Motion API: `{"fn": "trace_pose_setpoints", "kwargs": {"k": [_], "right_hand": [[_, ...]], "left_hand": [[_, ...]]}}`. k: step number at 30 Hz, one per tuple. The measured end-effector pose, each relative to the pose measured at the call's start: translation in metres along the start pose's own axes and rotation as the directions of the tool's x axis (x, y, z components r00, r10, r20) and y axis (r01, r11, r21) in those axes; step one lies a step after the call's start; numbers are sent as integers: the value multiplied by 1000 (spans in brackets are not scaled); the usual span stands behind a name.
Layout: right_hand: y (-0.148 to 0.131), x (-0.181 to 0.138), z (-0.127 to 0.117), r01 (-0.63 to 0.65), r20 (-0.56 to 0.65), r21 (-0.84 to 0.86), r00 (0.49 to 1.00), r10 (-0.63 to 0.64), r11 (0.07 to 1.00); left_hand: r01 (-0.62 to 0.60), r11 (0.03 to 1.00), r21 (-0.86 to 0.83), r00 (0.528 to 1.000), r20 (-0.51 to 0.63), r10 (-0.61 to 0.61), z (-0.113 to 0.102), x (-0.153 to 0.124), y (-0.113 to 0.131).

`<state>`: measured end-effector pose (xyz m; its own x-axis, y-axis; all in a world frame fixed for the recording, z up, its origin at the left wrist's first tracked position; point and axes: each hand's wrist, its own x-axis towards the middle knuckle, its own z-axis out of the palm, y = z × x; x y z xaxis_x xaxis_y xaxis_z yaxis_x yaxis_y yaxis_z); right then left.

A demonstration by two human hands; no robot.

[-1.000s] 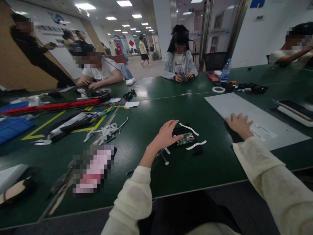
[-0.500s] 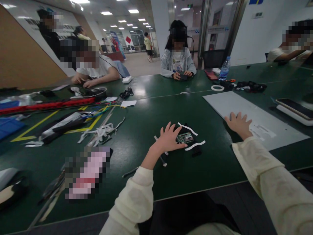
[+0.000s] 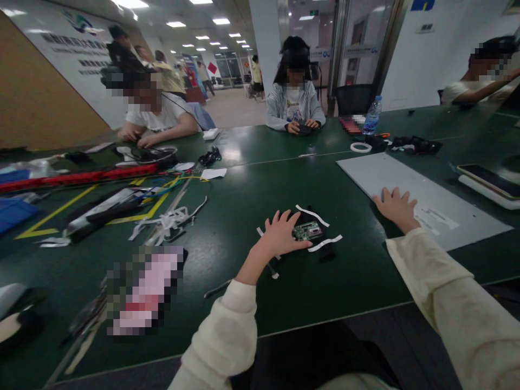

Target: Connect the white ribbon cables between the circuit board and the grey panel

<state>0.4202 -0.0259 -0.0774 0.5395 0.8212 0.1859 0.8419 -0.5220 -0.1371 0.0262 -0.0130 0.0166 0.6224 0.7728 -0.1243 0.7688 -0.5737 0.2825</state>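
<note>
My left hand (image 3: 279, 236) is open, fingers spread, over the left side of a green circuit board (image 3: 307, 231). Its palm hides part of the board, and I cannot tell whether it touches it. Black straps or cloth lie under and around the board. White strips (image 3: 325, 243) stick out at its corners. On the green table to the right, my right hand (image 3: 397, 210) rests open with spread fingers on a flat grey panel (image 3: 377, 168). Nothing is held in it.
Tangled white strips (image 3: 168, 223) and a pink blurred item (image 3: 152, 287) lie to the left. A tape roll (image 3: 361, 147) and a water bottle (image 3: 372, 115) stand beyond the panel. A phone (image 3: 489, 179) sits at the right. Co-workers sit across the green table (image 3: 227, 222).
My left hand's fingers have dipped very slightly; it stays spread beside the board. My right hand has hardly moved. People in the background have shifted.
</note>
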Motion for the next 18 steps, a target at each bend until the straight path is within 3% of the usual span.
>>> {"fn": "trace_pose_setpoints", "kwargs": {"k": [7, 18], "right_hand": [[-5, -3, -2, 25, 29, -22, 999, -25, 999], [-27, -23, -8, 160, 29, -86, 987, -158, 983]], "left_hand": [[-67, 994, -83, 995, -78, 60, -2, 0, -2], [-105, 976, -192, 973, -223, 61, -26, -12, -5]]}}
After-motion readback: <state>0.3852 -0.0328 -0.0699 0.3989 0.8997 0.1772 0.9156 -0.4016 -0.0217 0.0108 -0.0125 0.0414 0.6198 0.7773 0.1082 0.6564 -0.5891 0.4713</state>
